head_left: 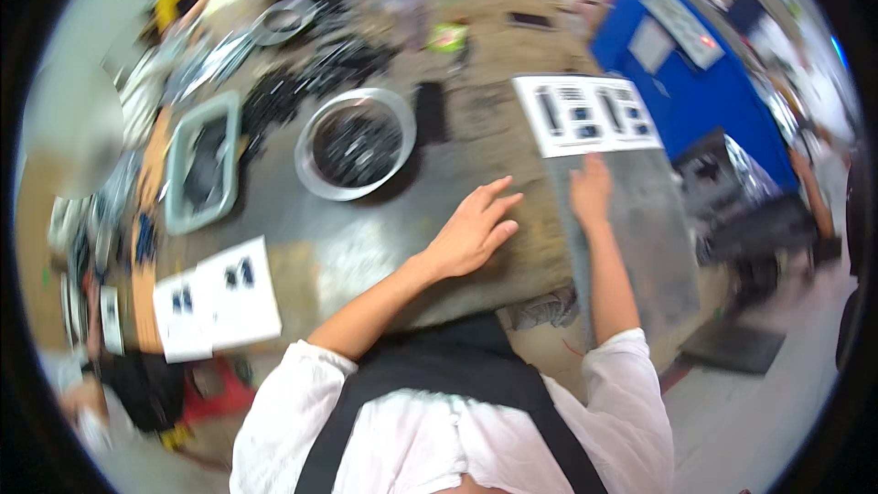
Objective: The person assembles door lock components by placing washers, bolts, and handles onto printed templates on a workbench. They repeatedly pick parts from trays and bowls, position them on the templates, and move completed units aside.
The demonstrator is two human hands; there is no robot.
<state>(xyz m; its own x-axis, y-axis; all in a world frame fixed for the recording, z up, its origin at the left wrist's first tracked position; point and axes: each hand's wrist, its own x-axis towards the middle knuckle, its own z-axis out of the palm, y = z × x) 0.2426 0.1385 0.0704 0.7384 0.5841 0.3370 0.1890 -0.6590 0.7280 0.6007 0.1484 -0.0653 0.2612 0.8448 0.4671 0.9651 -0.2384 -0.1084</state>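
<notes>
My left hand hovers over the near part of the worktable, open, its fingers spread and nothing in them. At the lower edge of a white printed sheet is my right hand. Its fingers look stretched toward the sheet, though blur softens them; I see nothing held. The sheet, printed with dark pictures of parts, lies at the far end of a grey board or mat. Left of my left hand stands a round metal bowl of small black parts.
A pale green tray holds dark pieces at the left. Printed papers lie at the near left edge. Black strips are heaped behind the bowl, beside a dark flat item. A blue panel stands at the right. Other people work at the edges.
</notes>
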